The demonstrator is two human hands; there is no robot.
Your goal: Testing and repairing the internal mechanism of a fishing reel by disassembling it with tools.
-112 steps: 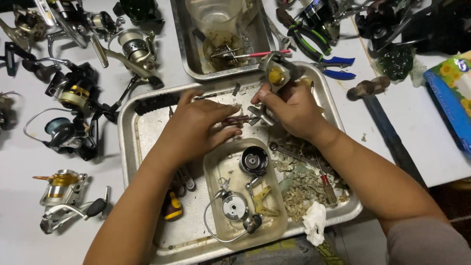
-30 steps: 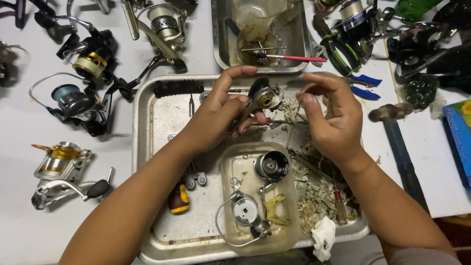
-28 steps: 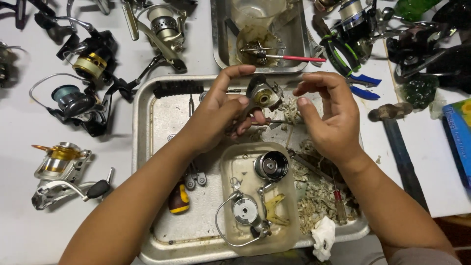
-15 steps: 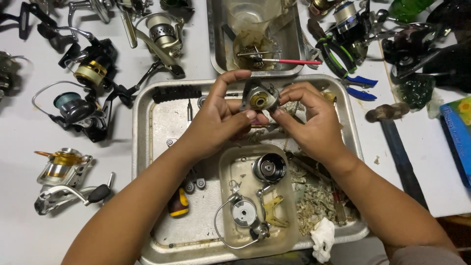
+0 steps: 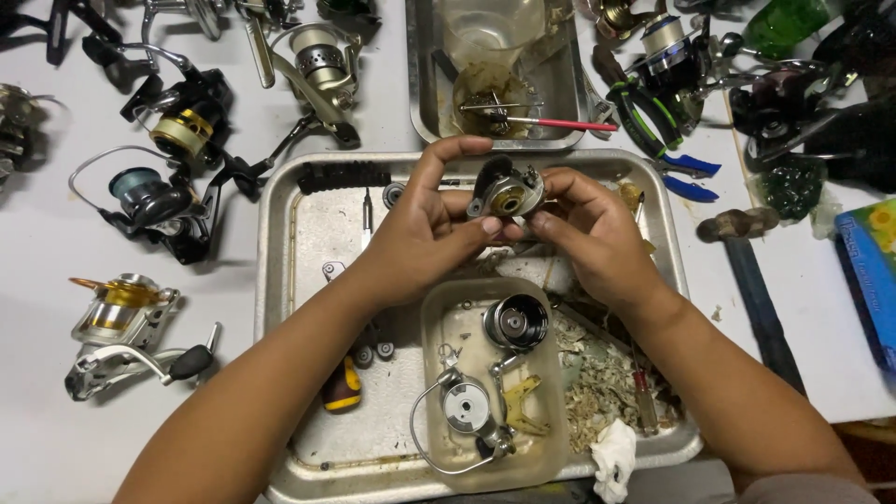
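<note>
Reel body held over metal tray

Left hand and right hand: fingers closed on a small reel body, above the metal tray. A second before, the right hand was open and apart. Both forearms angled up from the tray's near edge.

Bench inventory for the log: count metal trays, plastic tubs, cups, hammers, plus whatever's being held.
Metal trays: 2
Shallow plastic tub: 1
Clear cup: 1
Hammer: 1
Reel body held by left hand and right hand: 1
Total: 6
</note>
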